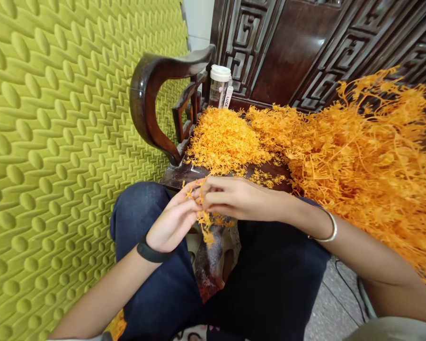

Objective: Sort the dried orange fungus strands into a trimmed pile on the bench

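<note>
My left hand (173,220) and my right hand (234,199) meet over my lap, both with fingers pinched on a small orange plastic sprig (208,220) that hangs between them. Just beyond them, on the dark wooden chair seat (177,176), lies a heap of small loose orange plastic pieces (225,142). To the right, a much larger tangle of orange plastic branches (369,161) spreads over the seat and past my right forearm. A black band is on my left wrist and a silver bangle on my right.
A clear bottle with a white cap (220,86) stands at the back corner of the chair by its curved armrest (152,99). A green textured padded wall (57,156) fills the left. My dark-trousered knees (270,279) are below.
</note>
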The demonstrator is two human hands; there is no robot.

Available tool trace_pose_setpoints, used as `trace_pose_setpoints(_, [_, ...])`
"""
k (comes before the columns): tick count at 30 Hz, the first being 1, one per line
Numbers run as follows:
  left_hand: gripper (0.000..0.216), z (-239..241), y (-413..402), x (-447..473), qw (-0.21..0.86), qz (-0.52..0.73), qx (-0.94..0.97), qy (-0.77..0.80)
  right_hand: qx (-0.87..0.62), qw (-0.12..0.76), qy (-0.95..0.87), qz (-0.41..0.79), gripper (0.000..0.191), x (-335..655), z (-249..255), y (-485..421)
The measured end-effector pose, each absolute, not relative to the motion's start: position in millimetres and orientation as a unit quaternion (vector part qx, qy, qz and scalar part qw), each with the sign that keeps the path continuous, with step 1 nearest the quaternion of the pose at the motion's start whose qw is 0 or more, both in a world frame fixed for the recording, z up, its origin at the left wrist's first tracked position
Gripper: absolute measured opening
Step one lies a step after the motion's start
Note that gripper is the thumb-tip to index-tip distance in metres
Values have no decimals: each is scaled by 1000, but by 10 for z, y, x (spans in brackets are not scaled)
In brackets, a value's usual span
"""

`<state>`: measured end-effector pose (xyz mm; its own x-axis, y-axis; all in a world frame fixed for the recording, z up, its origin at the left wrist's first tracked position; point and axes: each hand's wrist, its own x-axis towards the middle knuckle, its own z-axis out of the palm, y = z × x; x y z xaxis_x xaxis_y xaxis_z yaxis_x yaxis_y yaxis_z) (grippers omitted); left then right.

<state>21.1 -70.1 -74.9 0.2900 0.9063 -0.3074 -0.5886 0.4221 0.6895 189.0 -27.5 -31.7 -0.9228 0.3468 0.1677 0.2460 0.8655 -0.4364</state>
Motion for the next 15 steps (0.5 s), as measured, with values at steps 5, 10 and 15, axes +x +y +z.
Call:
trace_pose_setpoints(5, [45, -745, -704, 193, 768, 471, 217, 377, -175, 101, -958, 203, 10, 1883, -343, -239])
trace_pose_setpoints(10, [43, -751, -705, 188, 767, 470, 224, 375, -164, 100, -964, 186, 14, 1849, -353, -271])
trace_pose_setpoints(15, [34, -748, -705, 191, 767, 477, 231, 361, -138, 112, -961, 212, 18, 1849, -378, -253])
